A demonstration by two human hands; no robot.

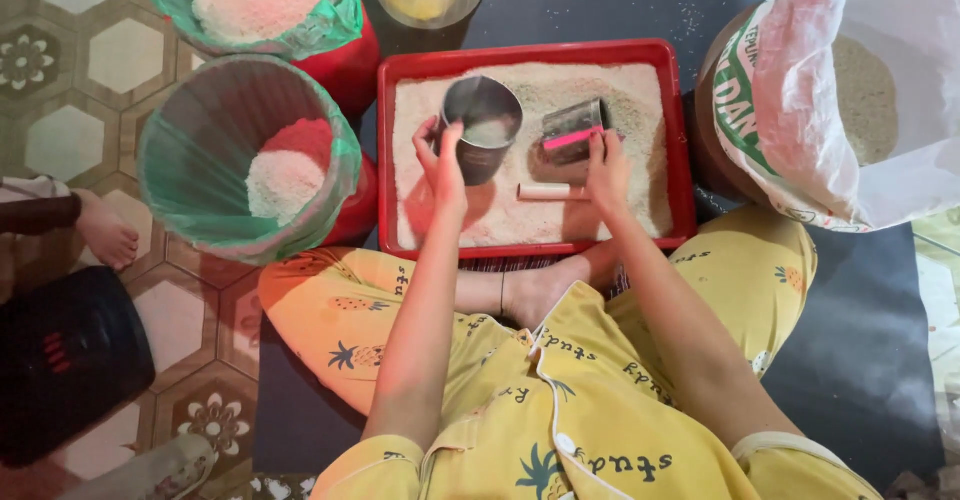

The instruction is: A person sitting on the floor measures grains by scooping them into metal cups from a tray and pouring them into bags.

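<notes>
A red tray [385,160] full of pale rice lies on the floor in front of my crossed legs. My left hand [443,165] grips the near side of a round metal cup [483,120] that stands in the rice with a little rice inside. My right hand [607,165] holds a clear measuring cup with a pink band [572,132], tipped on its side in the rice. A short pale stick [550,192] lies on the rice between my hands.
Left of the tray stand two red buckets lined with green bags, one [250,155] low on rice, the other [262,0] full. A big white sack of grain [850,90] stands at right. Another person's foot [105,232] and a black object [65,355] are at far left.
</notes>
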